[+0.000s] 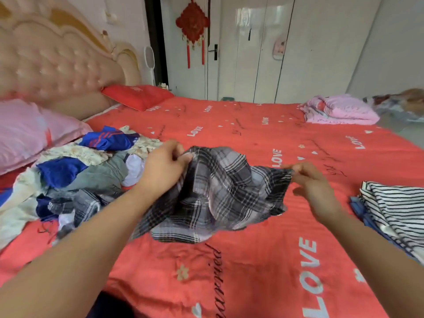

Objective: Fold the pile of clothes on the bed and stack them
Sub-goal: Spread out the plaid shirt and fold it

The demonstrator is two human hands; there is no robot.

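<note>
Red bedding printed with "LOVE" covers the bed [252, 260], which carries everything. Out past the left hand [163, 166] lies the pile of clothes [75, 177], a loose heap of blue, grey, cream and checked pieces, none of them folded. Between the two hands hangs a grey plaid garment [218, 191], lifted at its top edge, its lower part crumpled and resting on the bed just below the wrists. Out past the right hand [314, 187], beside that forearm, sits a small stack: a black-and-white striped garment [394, 210] on top of something blue [360, 207], both apparently folded.

The step in hand seems to be opening out the plaid piece so it can be folded. With so much left in the pile, the task looks well short of done. The next move likely calls for drawing the two held points apart to take up the slack, then laying the cloth flat on the bare bed in front.

The left hand pinches one edge of the plaid cloth between thumb and curled fingers. The right hand pinches the opposite corner with thumb and fingertips, its other fingers loosely curled beneath. Both forearms reach forward, well apart.
</note>
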